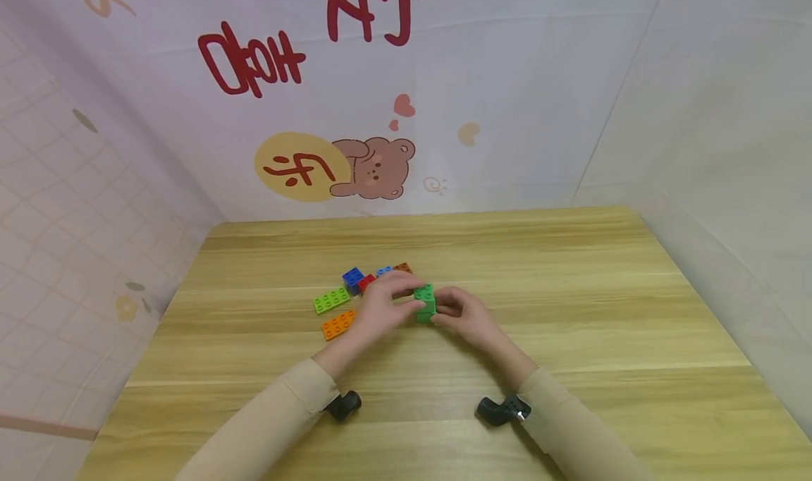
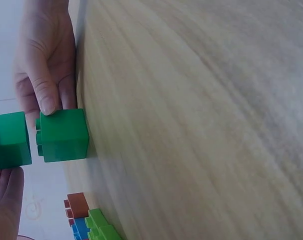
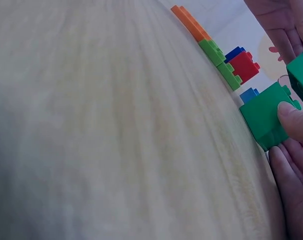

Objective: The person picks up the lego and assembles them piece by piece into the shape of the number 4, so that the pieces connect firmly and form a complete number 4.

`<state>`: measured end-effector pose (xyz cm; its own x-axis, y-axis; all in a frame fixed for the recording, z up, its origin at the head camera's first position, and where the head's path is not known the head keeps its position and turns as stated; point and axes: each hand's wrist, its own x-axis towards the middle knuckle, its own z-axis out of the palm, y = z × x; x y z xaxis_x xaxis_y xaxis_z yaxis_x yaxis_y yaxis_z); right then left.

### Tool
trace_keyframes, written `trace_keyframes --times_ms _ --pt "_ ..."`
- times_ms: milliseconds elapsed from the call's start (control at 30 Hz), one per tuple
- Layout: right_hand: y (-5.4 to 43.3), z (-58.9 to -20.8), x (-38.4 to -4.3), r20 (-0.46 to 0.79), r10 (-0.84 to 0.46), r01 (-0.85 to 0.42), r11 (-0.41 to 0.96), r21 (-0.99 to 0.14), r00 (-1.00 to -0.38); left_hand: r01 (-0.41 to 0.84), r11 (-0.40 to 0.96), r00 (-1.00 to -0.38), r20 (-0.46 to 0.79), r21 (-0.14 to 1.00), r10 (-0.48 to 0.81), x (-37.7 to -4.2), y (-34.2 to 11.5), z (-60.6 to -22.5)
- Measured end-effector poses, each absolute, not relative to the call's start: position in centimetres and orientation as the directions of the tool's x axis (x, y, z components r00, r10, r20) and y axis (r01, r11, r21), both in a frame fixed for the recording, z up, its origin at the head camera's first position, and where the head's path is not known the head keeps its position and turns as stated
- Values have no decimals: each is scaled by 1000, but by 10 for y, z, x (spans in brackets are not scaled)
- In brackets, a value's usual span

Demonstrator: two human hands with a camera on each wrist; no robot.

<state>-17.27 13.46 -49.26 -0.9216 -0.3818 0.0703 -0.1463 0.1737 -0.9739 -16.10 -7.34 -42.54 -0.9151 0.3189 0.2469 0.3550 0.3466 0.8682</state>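
Note:
Two green toy building blocks are held one over the other near the middle of the table. My left hand (image 1: 385,306) pinches the upper green block (image 1: 424,295) between thumb and fingers. Below it, the lower green block (image 2: 65,135) stands studs up at the tabletop, pinched by the thumb and fingers of my right hand (image 1: 468,320). A narrow gap separates the two blocks in the left wrist view. In the right wrist view, the upper block (image 3: 302,77) looks slightly tilted above the studs of the lower one.
Left of the hands lie a lime green block (image 1: 331,300), an orange block (image 1: 339,324), a dark blue block (image 1: 353,279) and a red block (image 1: 366,283). Behind my left hand are a light blue block (image 1: 383,271) and a brown block (image 1: 402,267). A printed cloth (image 1: 507,100) hangs behind the table.

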Motion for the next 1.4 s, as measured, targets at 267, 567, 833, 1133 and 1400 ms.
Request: trace_keyframes --times_ms 267,567,833,1133,1400 --pt "134 -497 -174 83 -386 -162 176 -971 -919 369 362 -904 239 856 355 -163 -73 -429" --pt "132 -471 -163 89 -416 -166 155 -974 -905 380 371 -905 258 847 338 -162 -71 -431" --pt "131 -469 -162 93 -413 -164 142 -976 -906 381 387 -907 257 840 335 -161 -69 -431" --pt "132 -468 -162 105 -415 -178 140 -974 -904 362 395 -915 239 844 326 -160 -68 -431" --pt "132 -468 -163 105 -413 -180 148 -973 -905 314 367 -928 201 876 314 -160 -67 -431"
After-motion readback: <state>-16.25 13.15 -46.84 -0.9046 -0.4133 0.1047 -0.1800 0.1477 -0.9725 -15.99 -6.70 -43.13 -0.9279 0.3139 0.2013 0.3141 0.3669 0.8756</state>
